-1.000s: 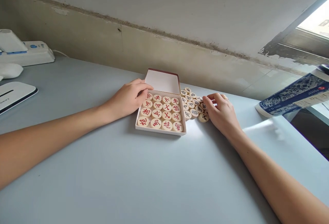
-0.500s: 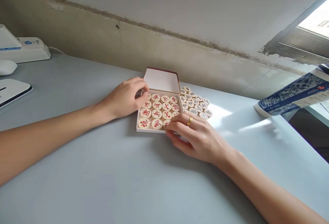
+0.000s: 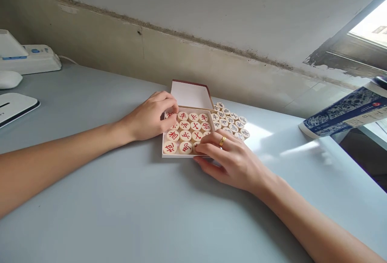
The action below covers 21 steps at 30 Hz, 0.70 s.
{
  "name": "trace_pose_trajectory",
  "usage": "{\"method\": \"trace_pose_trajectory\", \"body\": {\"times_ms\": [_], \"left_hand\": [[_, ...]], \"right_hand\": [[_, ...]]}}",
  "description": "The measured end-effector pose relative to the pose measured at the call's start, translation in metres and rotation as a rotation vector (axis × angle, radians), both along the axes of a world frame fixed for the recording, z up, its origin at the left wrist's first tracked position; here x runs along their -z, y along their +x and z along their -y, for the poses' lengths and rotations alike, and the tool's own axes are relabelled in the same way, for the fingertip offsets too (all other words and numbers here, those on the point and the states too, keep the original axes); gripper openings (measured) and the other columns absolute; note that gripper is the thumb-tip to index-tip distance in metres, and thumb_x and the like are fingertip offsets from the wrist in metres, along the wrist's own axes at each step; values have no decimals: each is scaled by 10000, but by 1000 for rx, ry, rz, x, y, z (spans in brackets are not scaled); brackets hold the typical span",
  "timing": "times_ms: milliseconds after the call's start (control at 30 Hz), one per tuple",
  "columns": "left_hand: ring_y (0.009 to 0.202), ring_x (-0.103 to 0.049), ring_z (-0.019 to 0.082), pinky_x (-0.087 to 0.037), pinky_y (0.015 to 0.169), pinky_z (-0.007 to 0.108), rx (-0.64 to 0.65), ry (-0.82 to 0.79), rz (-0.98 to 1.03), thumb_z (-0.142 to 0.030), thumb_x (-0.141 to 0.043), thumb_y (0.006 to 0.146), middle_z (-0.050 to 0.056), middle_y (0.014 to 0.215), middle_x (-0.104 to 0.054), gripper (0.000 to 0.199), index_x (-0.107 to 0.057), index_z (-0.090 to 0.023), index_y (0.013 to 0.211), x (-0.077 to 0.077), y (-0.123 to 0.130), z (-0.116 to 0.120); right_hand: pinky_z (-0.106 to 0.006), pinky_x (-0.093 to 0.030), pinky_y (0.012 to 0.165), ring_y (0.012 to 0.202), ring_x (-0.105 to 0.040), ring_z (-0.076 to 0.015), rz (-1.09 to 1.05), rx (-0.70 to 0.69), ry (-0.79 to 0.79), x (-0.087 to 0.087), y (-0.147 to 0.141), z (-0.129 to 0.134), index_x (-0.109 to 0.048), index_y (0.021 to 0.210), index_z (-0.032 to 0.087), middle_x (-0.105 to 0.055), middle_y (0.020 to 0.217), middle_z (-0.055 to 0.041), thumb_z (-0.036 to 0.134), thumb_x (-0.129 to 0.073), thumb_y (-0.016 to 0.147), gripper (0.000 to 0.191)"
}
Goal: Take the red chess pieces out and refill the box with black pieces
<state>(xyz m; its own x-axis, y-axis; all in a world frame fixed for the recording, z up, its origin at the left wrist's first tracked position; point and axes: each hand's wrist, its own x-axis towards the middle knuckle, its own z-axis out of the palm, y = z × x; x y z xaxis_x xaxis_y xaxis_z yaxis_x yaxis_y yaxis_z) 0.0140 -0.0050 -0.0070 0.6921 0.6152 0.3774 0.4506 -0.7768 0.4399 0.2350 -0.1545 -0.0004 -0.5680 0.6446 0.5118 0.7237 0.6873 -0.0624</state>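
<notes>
A shallow white box (image 3: 178, 156) lies open on the table, holding rows of round xiangqi pieces (image 3: 186, 135) with red characters. Its hinged lid (image 3: 192, 94) leans back at the far side, white inside with a dark red edge. My left hand (image 3: 157, 114) rests at the box's left wall, thumb and fingers curved apart over the upper-left pieces. My right hand (image 3: 225, 154), with a gold ring, is curled over the near right corner. Its fingertips reach inside while the thumb lies along the front wall; the pieces beneath are hidden.
Black-character pieces (image 3: 231, 121) sit grouped right of the box. A blue-and-white canister (image 3: 344, 108) lies tilted at the far right. A white power strip (image 3: 45, 63) and a white flat device (image 3: 18, 106) are at the left. The wall (image 3: 105, 45) runs behind the table.
The box has slid very slightly toward me, and its lid has shifted a little. Both hands stay at nearly the same spots on it.
</notes>
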Motion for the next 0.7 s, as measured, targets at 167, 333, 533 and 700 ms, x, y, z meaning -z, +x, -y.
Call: {"method": "trace_pose_trajectory", "body": {"times_ms": [167,333,533,700], "left_hand": [[1218,-610,299,-526,1006,434,22,72,38,-362,-463,924,95,1193,-658,229,-623,-202,891,1,-1,1],[1056,-619,283,-490,957,441,48,156,69,-305,-430,946,68,951,-693,214,-584,-210,831,-2,1,5],[867,-600,250,-474,838,402,60,140,91,-276,-483,899,46,842,-692,162,-609,-207,823,-4,0,5],[917,-609,240,-494,833,358,118,35,94,-272,-487,862,23,857,-723,196,-672,-218,822,-8,-3,4]], "right_hand": [[-308,-521,690,750,-610,-179,-8,-12,7,1,1,0,-734,938,127,-725,877,-82,173,-608,1034,164],[-304,-513,672,725,-599,-178,-7,-27,25,1,0,0,-738,917,124,-719,847,-78,149,-636,1013,143],[-305,-519,678,737,-613,-183,-3,-27,25,1,-1,1,-737,922,122,-726,856,-81,160,-636,1016,143],[-303,-516,684,741,-614,-179,-13,-30,27,2,0,2,-729,928,125,-725,859,-76,148,-634,1014,131]]}}
